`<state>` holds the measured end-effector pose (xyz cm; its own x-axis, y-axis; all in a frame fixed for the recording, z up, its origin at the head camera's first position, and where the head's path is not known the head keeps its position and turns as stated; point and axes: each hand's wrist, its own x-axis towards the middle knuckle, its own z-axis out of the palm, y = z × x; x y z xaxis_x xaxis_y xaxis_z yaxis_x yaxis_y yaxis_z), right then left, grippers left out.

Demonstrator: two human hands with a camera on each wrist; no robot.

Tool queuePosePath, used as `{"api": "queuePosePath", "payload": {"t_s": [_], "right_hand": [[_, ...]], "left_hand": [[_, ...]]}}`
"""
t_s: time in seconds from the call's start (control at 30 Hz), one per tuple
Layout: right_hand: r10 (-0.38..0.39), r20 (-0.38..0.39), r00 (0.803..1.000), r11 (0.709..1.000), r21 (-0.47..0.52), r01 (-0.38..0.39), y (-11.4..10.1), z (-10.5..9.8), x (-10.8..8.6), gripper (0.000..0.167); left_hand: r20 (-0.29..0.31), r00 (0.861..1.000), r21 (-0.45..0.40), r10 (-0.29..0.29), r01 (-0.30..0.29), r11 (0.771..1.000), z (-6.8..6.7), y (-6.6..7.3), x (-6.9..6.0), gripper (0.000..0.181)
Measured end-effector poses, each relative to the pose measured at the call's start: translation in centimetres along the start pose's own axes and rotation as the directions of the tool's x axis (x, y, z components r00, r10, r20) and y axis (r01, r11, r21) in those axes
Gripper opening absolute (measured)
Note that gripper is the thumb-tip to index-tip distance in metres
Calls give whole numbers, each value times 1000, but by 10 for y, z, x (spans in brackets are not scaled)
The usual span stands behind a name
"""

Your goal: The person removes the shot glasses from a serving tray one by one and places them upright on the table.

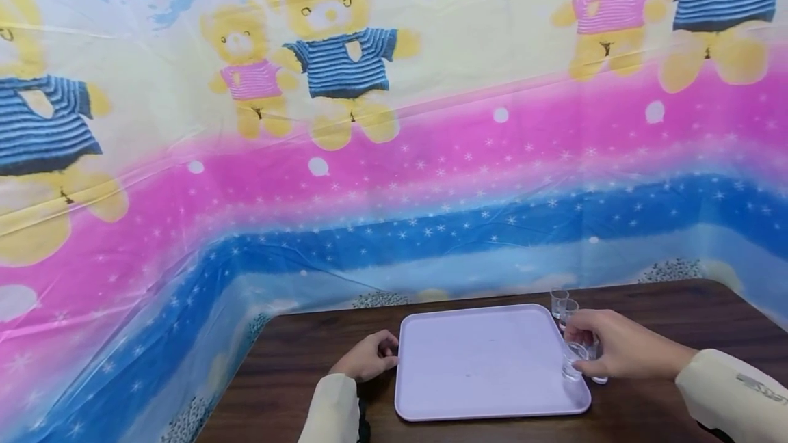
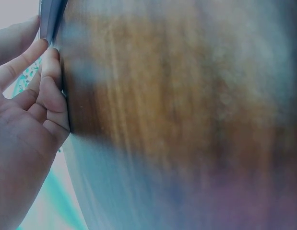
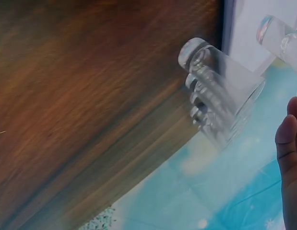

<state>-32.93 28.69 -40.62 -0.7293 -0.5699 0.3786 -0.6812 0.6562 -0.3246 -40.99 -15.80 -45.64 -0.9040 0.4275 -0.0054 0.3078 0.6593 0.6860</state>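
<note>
A pale lilac tray (image 1: 477,361) lies on the dark wooden table. My left hand (image 1: 366,355) is at its left edge; thumb and index fingertips hold the rim, the other fingers curled against the tabletop in the left wrist view. My right hand (image 1: 606,344) grips a small clear glass (image 1: 572,364) between thumb and fingers, over the tray's right edge. In the right wrist view this glass (image 3: 273,36) shows at the upper right, its held part cut off. Beside the tray, several more clear glasses (image 3: 225,76) stand in a row, partly hidden by my right hand in the head view.
The wooden table (image 1: 308,340) has rounded far corners. Behind it hangs a cloth (image 1: 455,156) printed with teddy bears and pink and blue bands. Two glasses (image 1: 559,303) stand near the tray's far right corner.
</note>
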Motion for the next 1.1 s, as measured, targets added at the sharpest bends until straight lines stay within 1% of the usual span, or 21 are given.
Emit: {"api": "queuePosePath", "payload": {"t_s": [0.13,0.23,0.37,0.5,0.63,0.8,0.93,1.03,1.1], "right_hand": [[-79,-62,995,997,-22,77,3,-3,-16,34],[-86,-74,993,996,-26,85,6,-4,-26,34],[-84,-73,994,996,-26,82,11,-2,-34,34],[-80,-59,995,997,7,80,14,2,-40,33],[-69,-43,997,997,30,70,15,7,-44,32],[-54,-48,997,998,24,55,18,11,-46,33],[-30,-28,999,999,35,31,19,10,-46,31],[-36,-38,999,999,27,37,18,8,-43,30],[-41,-66,997,999,6,42,15,5,-36,30]], "left_hand": [[-1,1000,3,5,-5,1000,0,0,-1,20],[3,1000,3,-4,4,1000,-2,0,-1,19],[3,1000,7,-16,16,1000,-5,-2,0,19],[4,1000,8,-27,27,1000,-6,-5,1,19],[10,999,-1,-36,36,999,-5,-8,1,19],[19,1000,-18,-18,18,1000,-6,-9,-1,20],[30,999,-18,-14,15,1000,-7,-9,-2,20],[55,997,21,-48,47,999,-10,-6,-1,22],[58,996,84,-71,66,994,-12,0,1,25]]}}
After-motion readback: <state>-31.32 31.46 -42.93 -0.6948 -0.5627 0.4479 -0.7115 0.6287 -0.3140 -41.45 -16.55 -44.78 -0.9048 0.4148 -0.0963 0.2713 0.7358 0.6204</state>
